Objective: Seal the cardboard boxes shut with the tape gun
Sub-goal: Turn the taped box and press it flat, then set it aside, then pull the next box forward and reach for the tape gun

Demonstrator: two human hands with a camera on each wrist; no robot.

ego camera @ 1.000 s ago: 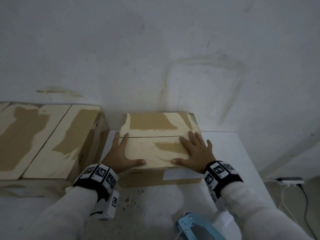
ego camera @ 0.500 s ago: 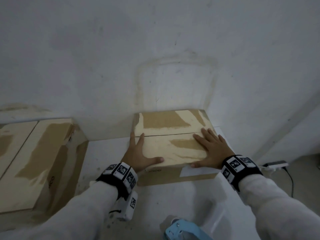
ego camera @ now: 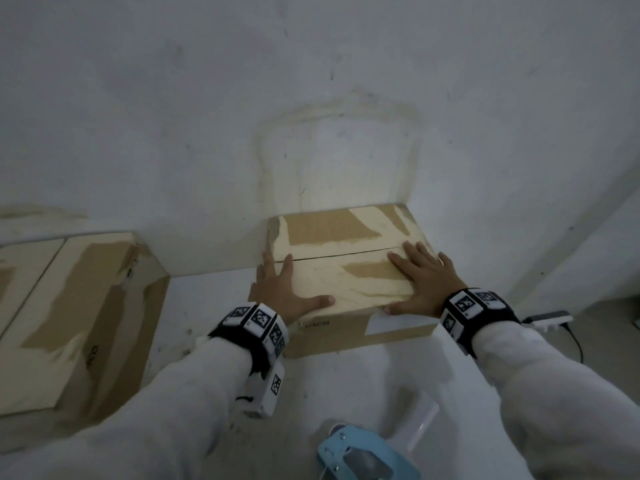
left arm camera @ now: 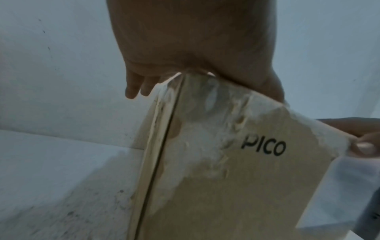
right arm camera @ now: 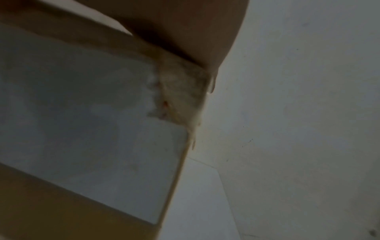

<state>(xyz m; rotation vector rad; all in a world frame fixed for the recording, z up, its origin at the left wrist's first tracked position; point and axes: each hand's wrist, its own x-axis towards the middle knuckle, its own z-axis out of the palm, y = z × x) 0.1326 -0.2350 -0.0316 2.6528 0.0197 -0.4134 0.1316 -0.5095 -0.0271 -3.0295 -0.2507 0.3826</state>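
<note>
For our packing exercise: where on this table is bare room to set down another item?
One bare patch lies between the big box and small box. Another lies between the small box and tape gun. It is crowded on the small box's lid, under left hand and right hand.

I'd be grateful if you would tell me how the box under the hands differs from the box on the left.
The box under the hands stands against the wall; the left box sits nearer and looks larger. The left hand and right hand lie flat on the first; nothing touches the second. Both are brown cardboard with torn pale patches and closed flaps.
</note>
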